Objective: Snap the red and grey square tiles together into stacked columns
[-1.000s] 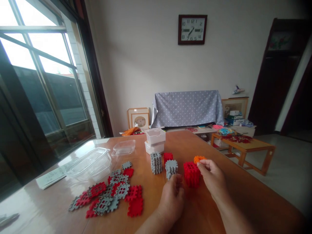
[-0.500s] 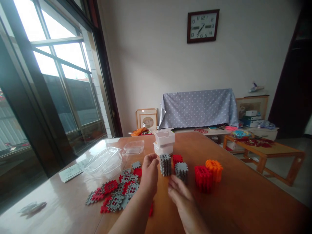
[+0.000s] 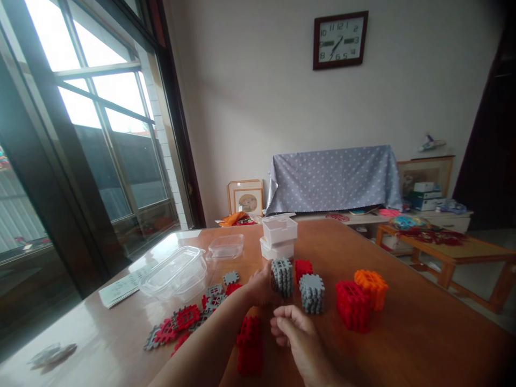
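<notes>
My left hand [image 3: 260, 287] gripped the far grey cube [image 3: 282, 276]; my right hand [image 3: 296, 336] hung loosely curled, empty, near it. Five cubes stood built, including a nearer grey cube [image 3: 312, 293], red cube [image 3: 353, 305] and orange cube [image 3: 373, 287]. Loose tiles [image 3: 189, 320] lay left, unassembled.

Glossy wooden table [image 3: 403, 344], matt plastic grey cube [image 3: 282, 277], clear plastic tub [image 3: 173, 271].
</notes>
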Tool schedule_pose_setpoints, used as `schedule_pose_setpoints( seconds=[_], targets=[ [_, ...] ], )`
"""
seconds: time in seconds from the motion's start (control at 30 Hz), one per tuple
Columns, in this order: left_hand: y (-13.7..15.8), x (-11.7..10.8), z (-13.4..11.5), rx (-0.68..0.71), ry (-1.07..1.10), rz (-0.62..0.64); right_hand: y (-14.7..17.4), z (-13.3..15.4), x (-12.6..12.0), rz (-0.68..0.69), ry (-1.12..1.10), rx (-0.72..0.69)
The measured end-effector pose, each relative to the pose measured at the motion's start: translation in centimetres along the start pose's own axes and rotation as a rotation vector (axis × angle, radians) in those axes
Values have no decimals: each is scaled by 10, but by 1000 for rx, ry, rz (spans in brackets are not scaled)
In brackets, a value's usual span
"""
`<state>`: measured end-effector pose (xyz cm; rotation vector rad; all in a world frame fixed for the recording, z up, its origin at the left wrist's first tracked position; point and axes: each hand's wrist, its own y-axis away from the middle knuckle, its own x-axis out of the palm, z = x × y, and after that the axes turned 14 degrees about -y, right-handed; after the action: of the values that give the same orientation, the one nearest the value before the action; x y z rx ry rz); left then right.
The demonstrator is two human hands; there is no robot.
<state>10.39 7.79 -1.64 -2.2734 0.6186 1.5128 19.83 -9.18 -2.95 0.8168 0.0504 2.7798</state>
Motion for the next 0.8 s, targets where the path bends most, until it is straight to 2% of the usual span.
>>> schedule_pose_setpoints(
  seconds=[0.13, 0.4, 0.6, 0.8],
  targets=[
    [-10, 4, 2, 4, -51, 6, 0, 2, 3, 6, 41, 18],
    [-11, 10, 4, 30, 63, -28, -1, 2, 2, 20, 62, 35],
    [-10, 11, 4, 36, -51, -20, 0, 3, 3, 25, 75, 51],
    [-10, 13, 8, 53, -74, -42, 0, 0, 2, 39, 100, 57]
  ],
)
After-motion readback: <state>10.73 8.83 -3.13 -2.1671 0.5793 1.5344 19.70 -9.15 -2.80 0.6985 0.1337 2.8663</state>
